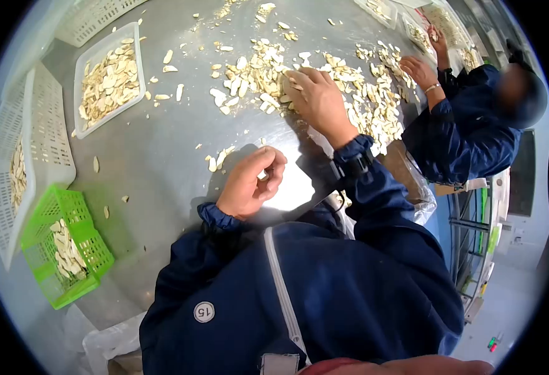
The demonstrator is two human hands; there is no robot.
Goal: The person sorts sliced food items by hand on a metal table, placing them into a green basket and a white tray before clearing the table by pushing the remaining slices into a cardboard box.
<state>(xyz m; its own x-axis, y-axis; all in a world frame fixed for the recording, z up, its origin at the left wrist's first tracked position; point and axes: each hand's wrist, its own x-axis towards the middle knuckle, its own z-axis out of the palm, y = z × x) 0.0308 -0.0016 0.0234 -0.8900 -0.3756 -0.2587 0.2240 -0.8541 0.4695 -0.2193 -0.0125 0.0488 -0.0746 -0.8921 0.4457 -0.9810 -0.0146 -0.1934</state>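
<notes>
Pale dried slices point(255, 72) lie in a loose pile across the metal table point(155, 150). My right hand point(317, 100) reaches into the pile, its fingers bent down onto the slices; what its fingertips hold, if anything, is hidden. Nearer my body, my left hand point(254, 181) is curled above the table, with a small pale piece partly visible between thumb and fingers. Just beyond it lie a few loose slices point(220, 159).
A white tray point(141, 75) of slices stands at the upper left. Left of it are a white perforated basket point(49, 134) and a green basket point(99, 247), both holding slices. At right, a co-worker point(474, 137) has both hands near the pile's far side.
</notes>
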